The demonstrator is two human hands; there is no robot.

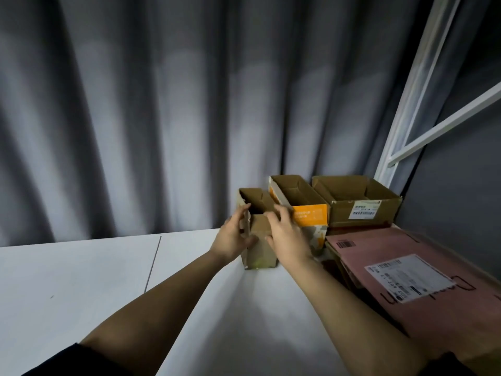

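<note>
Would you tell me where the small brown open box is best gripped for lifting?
I'd grip the small brown box by its upper side walls, from the front, as the left hand and right hand do: it stands tall and open-topped, and the orange box crowds its right.

Both hands (260,234) grip the small open cardboard box (260,251).

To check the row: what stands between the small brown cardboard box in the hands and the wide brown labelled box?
Head view: an orange-and-white cardboard box stands between the small brown box and the wide labelled box.
</note>
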